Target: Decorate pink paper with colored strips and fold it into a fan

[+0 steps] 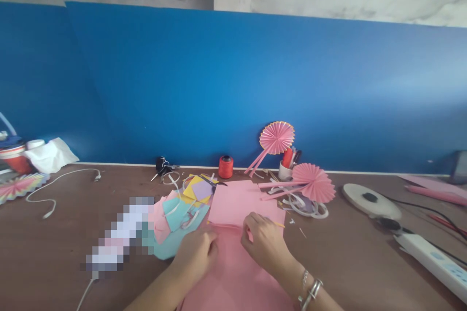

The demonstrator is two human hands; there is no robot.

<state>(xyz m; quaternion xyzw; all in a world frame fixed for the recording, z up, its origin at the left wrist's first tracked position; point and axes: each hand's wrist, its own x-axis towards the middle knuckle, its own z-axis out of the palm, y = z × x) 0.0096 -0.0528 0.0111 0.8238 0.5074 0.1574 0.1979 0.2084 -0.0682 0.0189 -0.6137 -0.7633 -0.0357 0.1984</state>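
Note:
Large pink paper (233, 272) lies in front of me, with a narrow fold or raised edge running between my hands. My left hand (199, 249) is closed at the left end of that edge, thumb against curled fingers. At the right part of the edge, my right hand (263, 237) pinches the paper, its fingertips partly hidden. Behind them another pink sheet (235, 199) lies flat. A thin yellow strip (276, 223) shows beside my right hand; its kind is unclear. Dark scissors (211, 182) rest at the sheet's far left corner.
Coloured paper scraps (177, 214) lie left. Pink pleated paper fans (277, 137) (313, 183) stand and lie at the back right, near a pen cup (285, 171). A red thread spool (225, 167) is behind. A power strip (436, 260) and white disc (370, 199) lie right.

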